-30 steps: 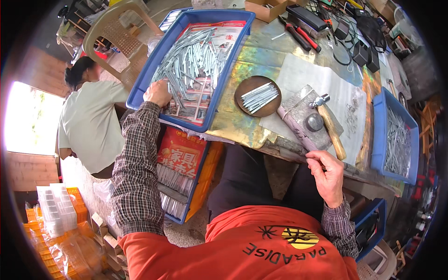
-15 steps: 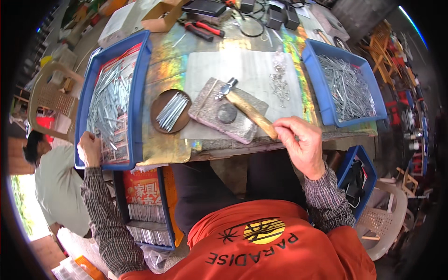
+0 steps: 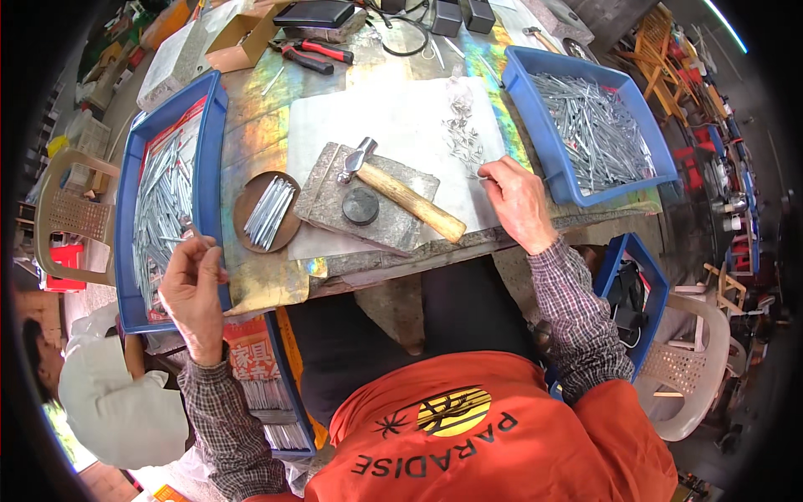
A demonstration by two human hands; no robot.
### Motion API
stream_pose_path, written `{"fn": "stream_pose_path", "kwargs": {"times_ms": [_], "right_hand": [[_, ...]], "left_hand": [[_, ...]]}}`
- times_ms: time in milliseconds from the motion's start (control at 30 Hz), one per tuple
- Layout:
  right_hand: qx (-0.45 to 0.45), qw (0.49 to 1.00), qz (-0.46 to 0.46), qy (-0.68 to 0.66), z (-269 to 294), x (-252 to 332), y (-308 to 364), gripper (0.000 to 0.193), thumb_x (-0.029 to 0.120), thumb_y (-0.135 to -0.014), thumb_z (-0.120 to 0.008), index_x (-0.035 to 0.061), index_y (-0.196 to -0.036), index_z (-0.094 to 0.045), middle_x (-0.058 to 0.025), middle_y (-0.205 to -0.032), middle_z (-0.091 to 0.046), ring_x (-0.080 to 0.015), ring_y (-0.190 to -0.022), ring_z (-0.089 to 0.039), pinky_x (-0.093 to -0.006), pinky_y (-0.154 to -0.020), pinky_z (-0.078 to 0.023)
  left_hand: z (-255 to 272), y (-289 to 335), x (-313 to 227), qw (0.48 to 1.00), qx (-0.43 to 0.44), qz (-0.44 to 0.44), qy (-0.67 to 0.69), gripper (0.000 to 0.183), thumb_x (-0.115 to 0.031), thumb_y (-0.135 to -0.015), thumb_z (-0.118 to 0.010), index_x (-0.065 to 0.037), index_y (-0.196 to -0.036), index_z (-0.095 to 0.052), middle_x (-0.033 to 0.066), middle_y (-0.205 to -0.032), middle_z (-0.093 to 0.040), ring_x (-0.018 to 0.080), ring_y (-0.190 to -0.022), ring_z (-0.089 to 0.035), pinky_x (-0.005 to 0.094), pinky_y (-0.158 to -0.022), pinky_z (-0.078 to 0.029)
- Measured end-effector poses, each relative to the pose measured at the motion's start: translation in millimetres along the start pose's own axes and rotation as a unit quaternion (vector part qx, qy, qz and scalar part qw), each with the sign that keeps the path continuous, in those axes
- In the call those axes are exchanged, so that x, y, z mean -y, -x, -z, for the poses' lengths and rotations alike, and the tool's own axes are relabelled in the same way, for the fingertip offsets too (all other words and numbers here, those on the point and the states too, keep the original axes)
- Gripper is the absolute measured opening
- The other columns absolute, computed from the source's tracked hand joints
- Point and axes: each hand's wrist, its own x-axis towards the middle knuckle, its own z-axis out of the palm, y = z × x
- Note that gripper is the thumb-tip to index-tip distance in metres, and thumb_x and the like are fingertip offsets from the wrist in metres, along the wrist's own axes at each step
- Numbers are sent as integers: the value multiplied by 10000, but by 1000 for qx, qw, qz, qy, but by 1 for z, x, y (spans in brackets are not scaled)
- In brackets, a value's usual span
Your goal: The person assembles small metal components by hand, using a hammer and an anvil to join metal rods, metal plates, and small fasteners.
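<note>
My left hand (image 3: 194, 293) hovers over the near right corner of the left blue tray (image 3: 216, 125), thumb and fingers pinched together. A shiny bit of metal shows just above its fingertips; whether it is held, I cannot tell. Thin metal strips (image 3: 159, 209) fill that tray. My right hand (image 3: 520, 203) is closed at the fingertips beside small bent metal pieces (image 3: 462, 134) on the white sheet (image 3: 322, 117); a tiny piece shows at its fingers. A hammer (image 3: 401, 194) lies unheld across a stone block (image 3: 322, 188), next to a round dark disc (image 3: 360, 206).
A round brown dish (image 3: 244, 197) holds a row of metal strips (image 3: 269, 213). On the right, another blue tray (image 3: 577, 194) is full of strips. Red-handled pliers (image 3: 322, 52), a cardboard box (image 3: 238, 52) and cables lie at the back. A person (image 3: 121, 402) is at the left.
My right hand has let go of the hammer handle and moved to the small metal pieces. My left hand has lifted from the left tray's near edge and shifted right. The view has shifted.
</note>
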Motion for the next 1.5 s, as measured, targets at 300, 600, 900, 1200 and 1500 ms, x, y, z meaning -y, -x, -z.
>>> {"fn": "stream_pose_path", "kwargs": {"times_ms": [300,600,900,1200,1500], "right_hand": [[8,997,56,44,-17,-10,-3,99,-8,-746,-584,36,-832,-604,-129,-809,-575,-340,-709,-600,-417,-599,-482],[72,965,130,215,-18,-3,-16,29,20,-720,-549,21,-749,-547,-136,-776,-573,-305,-688,-627,-390,-559,-505],[-11,982,119,148,-17,-18,-18,72,-14,-706,-530,33,-753,-503,-142,-758,-557,-340,-682,-606,-427,-567,-485],[-11,996,-10,-88,8,23,2,111,-51,-735,-598,1,-814,-542,-110,-726,-572,-223,-642,-594,-323,-586,-471],[15,965,18,-260,21,79,15,156,-73,-811,-586,-24,-953,-629,-86,-840,-629,-128,-688,-624,-241,-601,-502]], "left_hand": [[-45,13,-13,994,71,33,77,78,-20,-922,-549,25,-985,-562,64,-794,-632,48,-599,-527,181,-558,-432],[-62,16,-17,989,83,41,112,188,-10,-923,-548,65,-1091,-585,72,-874,-643,66,-701,-584,191,-652,-479],[-80,21,-24,981,88,75,157,163,-16,-898,-592,72,-1032,-619,70,-835,-649,86,-685,-587,203,-642,-476],[-91,26,-25,944,111,135,281,157,-33,-887,-613,59,-1014,-613,98,-829,-667,110,-720,-630,212,-608,-530],[-104,35,-28,907,127,155,372,125,-22,-895,-598,46,-1000,-597,132,-895,-666,152,-764,-656,242,-632,-556]]}}
